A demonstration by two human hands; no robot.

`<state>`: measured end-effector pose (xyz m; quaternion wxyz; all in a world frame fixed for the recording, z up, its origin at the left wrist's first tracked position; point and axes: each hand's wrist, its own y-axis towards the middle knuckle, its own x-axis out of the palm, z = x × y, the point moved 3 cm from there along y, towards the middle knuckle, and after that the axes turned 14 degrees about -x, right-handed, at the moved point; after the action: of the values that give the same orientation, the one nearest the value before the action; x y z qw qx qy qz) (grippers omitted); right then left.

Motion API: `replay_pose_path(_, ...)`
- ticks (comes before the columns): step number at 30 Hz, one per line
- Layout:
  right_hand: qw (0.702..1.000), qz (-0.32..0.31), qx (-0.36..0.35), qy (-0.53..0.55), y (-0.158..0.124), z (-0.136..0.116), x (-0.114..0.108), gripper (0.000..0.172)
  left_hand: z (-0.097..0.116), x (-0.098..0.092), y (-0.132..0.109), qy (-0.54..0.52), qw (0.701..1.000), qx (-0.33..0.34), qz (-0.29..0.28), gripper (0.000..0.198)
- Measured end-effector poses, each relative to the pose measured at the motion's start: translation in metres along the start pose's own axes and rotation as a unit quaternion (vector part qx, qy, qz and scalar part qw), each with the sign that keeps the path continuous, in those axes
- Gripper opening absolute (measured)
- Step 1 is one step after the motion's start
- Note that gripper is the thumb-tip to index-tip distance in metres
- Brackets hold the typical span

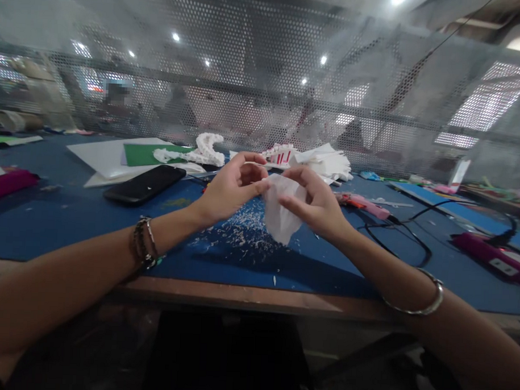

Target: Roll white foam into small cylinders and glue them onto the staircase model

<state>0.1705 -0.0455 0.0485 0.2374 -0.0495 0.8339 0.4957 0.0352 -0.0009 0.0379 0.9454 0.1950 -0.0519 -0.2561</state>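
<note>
Both hands (230, 189) (317, 207) — limp wht sheet (280, 217)

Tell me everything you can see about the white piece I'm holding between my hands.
The white piece is a thin, slightly see-through sheet, paper or soft foam by its look. It is wide at the top and narrows to a point below. It hangs upright in the air above the blue mat, over a scatter of white shavings. The left hand pinches its upper left edge, and the right hand grips its right side. Nothing else touches it.
</note>
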Motion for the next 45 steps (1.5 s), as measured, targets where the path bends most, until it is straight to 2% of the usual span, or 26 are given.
replay_pose_path(2,1.000,-0.002,0.011,-0.001,-0.002,0.000,0.005,0.027,-0.003,-0.001,0.002,-0.013,1.000,-0.011,0.018,0.030)
replay_pose_path(4,1.000,0.022,0.017,-0.014,-0.005,0.001,0.008,0.032,-0.005,-0.002,0.003,-0.030,0.998,-0.015,0.044,0.029)
replay_pose_path(8,0.996,0.078,0.000,0.035,-0.010,0.004,0.014,0.048,-0.007,-0.008,0.004,-0.088,0.986,-0.046,0.136,0.024)
replay_pose_path(10,0.997,0.060,-0.008,0.055,-0.012,0.005,0.017,0.054,-0.008,-0.009,0.004,-0.140,0.972,-0.080,0.170,0.021)
replay_pose_path(12,0.999,0.030,-0.013,-0.027,-0.012,0.005,0.019,0.059,-0.010,-0.007,0.004,-0.188,0.960,-0.106,0.178,0.019)
replay_pose_path(13,0.996,0.018,-0.019,-0.091,-0.011,0.005,0.019,0.059,-0.010,-0.006,0.004,-0.203,0.956,-0.116,0.176,0.018)
replay_pose_path(15,0.981,0.004,-0.042,-0.188,-0.010,0.002,0.018,0.046,-0.011,-0.004,0.004,-0.213,0.954,-0.125,0.169,0.018)
replay_pose_path(17,0.975,0.000,-0.061,-0.215,-0.007,0.001,0.016,0.023,-0.011,-0.004,0.003,-0.214,0.955,-0.125,0.164,0.018)
replay_pose_path(19,0.977,0.001,-0.062,-0.206,-0.006,0.000,0.014,0.010,-0.010,-0.005,0.003,-0.215,0.956,-0.117,0.160,0.018)
replay_pose_path(23,0.985,-0.012,-0.029,-0.172,-0.007,0.003,0.013,0.009,-0.008,-0.008,0.006,-0.198,0.962,-0.100,0.159,0.020)
replay_pose_path(28,0.992,-0.086,0.043,-0.084,-0.007,0.011,0.009,0.025,-0.010,-0.014,0.009,-0.143,0.973,-0.102,0.153,0.022)
replay_pose_path(30,0.991,-0.110,0.058,-0.056,-0.003,0.014,0.001,0.017,-0.004,-0.018,0.008,-0.055,0.986,-0.050,0.149,0.027)
replay_pose_path(31,0.991,-0.109,0.060,-0.047,-0.001,0.014,-0.005,0.017,0.000,-0.019,0.007,0.024,0.989,-0.002,0.144,0.030)
replay_pose_path(32,0.992,-0.099,0.058,-0.044,0.002,0.014,-0.011,0.025,0.004,-0.019,0.005,0.119,0.982,0.057,0.135,0.031)
replay_pose_path(34,0.996,-0.053,0.033,-0.062,0.007,0.011,-0.021,0.040,0.010,-0.016,0.001,0.304,0.931,0.169,0.112,0.029)
replay_pose_path(36,0.993,-0.028,-0.031,-0.113,0.010,0.003,-0.025,0.043,0.010,-0.011,-0.003,0.413,0.875,0.237,0.084,0.026)
replay_pose_path(38,0.983,-0.067,-0.077,-0.153,0.009,-0.004,-0.018,0.031,0.006,-0.007,-0.007,0.457,0.841,0.283,0.063,0.026)
replay_pose_path(41,0.980,-0.126,-0.062,-0.144,0.003,-0.005,-0.004,0.012,0.002,-0.003,-0.011,0.469,0.820,0.323,0.053,0.028)
replay_pose_path(45,0.986,-0.113,-0.027,-0.117,-0.002,-0.001,0.003,0.011,0.002,-0.001,-0.015,0.475,0.807,0.349,0.038,0.029)
